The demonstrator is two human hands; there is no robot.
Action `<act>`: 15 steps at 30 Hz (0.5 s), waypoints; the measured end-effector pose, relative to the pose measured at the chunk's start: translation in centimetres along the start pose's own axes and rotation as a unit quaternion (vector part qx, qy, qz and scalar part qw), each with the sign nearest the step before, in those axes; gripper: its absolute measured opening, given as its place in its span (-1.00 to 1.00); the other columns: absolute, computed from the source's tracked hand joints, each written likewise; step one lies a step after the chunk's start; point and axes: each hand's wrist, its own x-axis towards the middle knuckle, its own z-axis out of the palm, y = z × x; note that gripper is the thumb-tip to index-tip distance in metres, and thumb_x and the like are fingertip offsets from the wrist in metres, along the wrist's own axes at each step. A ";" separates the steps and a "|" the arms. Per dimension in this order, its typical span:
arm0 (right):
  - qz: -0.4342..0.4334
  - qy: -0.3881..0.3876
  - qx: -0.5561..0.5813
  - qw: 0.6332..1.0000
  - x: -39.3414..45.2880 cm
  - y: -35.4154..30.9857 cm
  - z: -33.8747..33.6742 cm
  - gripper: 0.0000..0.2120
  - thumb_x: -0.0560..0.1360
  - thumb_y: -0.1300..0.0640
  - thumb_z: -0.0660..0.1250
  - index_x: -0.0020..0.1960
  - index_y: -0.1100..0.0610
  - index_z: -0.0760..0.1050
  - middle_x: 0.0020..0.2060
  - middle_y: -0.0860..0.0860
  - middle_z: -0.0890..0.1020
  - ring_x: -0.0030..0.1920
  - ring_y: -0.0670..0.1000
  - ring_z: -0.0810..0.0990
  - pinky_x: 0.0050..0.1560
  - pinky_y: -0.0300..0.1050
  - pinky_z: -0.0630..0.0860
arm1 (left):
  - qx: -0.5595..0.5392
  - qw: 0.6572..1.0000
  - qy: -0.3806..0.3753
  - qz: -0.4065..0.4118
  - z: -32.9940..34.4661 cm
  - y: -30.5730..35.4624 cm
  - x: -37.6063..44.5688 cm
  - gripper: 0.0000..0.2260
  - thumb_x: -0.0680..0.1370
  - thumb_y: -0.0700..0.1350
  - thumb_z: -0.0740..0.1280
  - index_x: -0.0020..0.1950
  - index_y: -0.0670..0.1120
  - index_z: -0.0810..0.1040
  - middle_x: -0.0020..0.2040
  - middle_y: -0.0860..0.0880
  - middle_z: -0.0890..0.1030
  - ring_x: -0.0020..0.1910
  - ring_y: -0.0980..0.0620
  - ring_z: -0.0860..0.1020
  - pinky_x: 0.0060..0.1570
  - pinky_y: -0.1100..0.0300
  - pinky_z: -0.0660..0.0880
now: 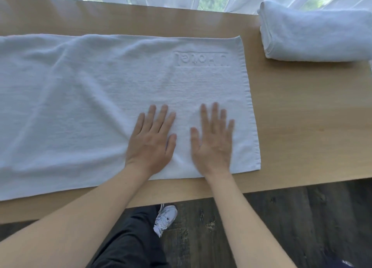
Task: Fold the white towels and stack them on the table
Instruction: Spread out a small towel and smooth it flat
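A wooden table (302, 127) carries a white towel (80, 106) spread flat beneath both palms, a folded towel (316, 34) lying well beyond the right hand (213, 143), which, like the left hand (153, 141), presses flat with fingers straight, grasping nothing.

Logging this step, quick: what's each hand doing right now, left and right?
Left hand: open, fingers straight, flat on the towel, holding nothing.
Right hand: open, fingers spread, flat on the towel, holding nothing.
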 end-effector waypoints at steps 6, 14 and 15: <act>-0.017 -0.071 -0.048 0.996 -0.2 1.6 1.3 -0.39 0.65 -0.26 -0.13 0.63 -0.17 -0.20 0.63 -0.06 -0.20 0.61 -0.01 -0.27 0.58 0.09 -0.29 | -0.019 0.999 0.044 0.013 0.2 0.1 -0.2 -0.53 0.66 0.00 0.05 0.53 -0.11 0.38 0.55 -0.12 0.34 0.56 -0.19 0.24 0.52 -0.18 0.17; 0.073 -0.072 -0.061 0.993 1.1 5.8 -0.6 -0.40 0.65 -0.24 -0.20 0.62 -0.13 -0.30 0.62 -0.06 -0.28 0.59 -0.02 -0.33 0.58 0.10 -0.28 | 0.021 0.998 -0.019 -0.051 -0.3 -2.0 -2.6 -0.47 0.66 0.12 -0.02 0.64 0.04 0.12 0.65 -0.06 0.03 0.63 -0.11 -0.09 0.57 -0.12 -0.16; 0.087 -0.077 -0.057 0.992 1.1 5.4 -0.7 -0.39 0.66 -0.22 -0.18 0.63 -0.11 -0.28 0.62 -0.04 -0.27 0.60 -0.01 -0.33 0.58 0.11 -0.28 | 0.027 0.996 -0.028 -0.078 -0.3 -2.5 -3.0 -0.45 0.66 0.17 -0.05 0.65 0.08 0.03 0.66 -0.03 -0.07 0.63 -0.10 -0.18 0.56 -0.12 -0.23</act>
